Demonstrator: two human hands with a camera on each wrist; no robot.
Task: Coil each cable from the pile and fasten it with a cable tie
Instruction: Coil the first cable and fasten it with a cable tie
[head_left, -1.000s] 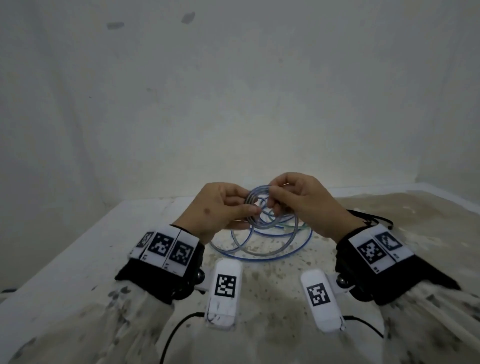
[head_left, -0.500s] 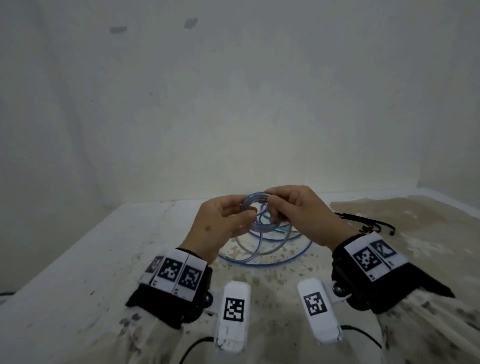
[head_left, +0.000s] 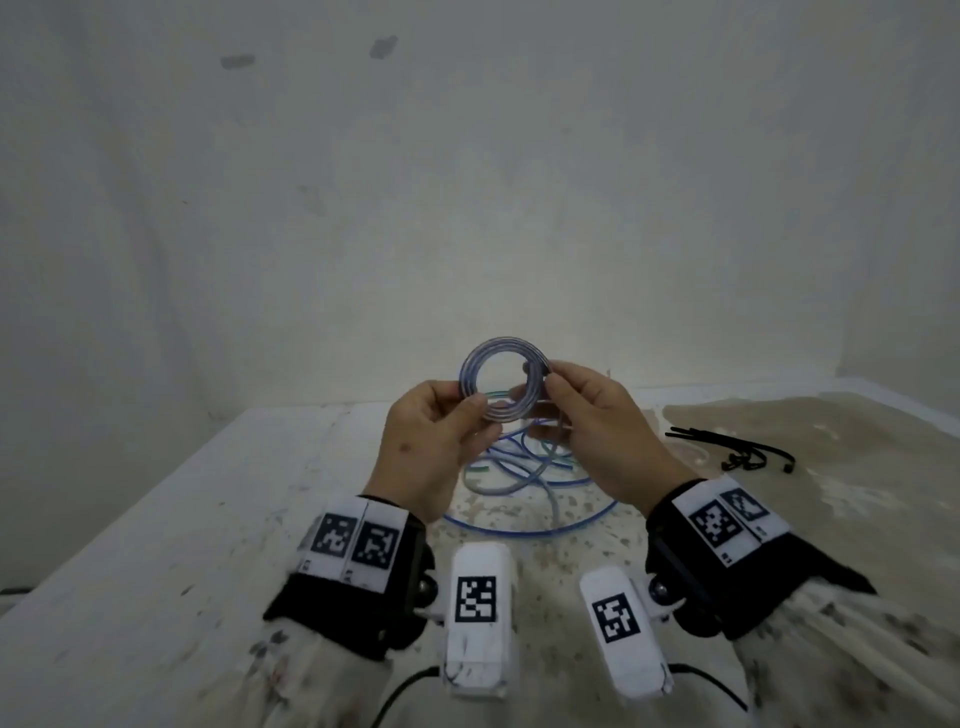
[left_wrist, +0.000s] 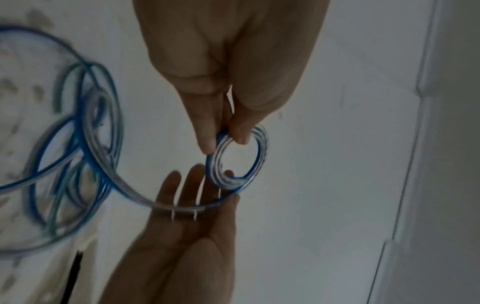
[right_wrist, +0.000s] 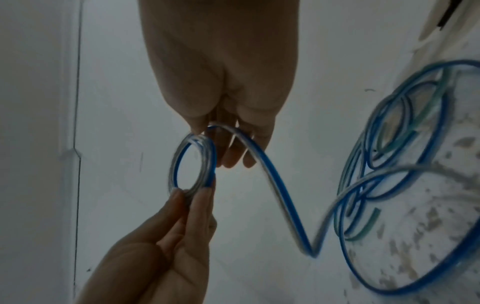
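The left hand (head_left: 434, 441) pinches the small coil (head_left: 503, 382) of blue-and-clear cable at its lower left, above the table (head_left: 156, 519). The right hand (head_left: 597, 431) holds the coil's right edge, where the free cable (right_wrist: 272, 185) leaves and hangs to the pile (head_left: 524, 478) below. The cable ties (head_left: 737, 452) lie nearer the right hand

A stained white table (head_left: 156, 519) meets bare off-white walls (head_left: 467, 182).

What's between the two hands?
The small coil, held up between the left hand and right hand; each pinches one side. The head view shows it best.
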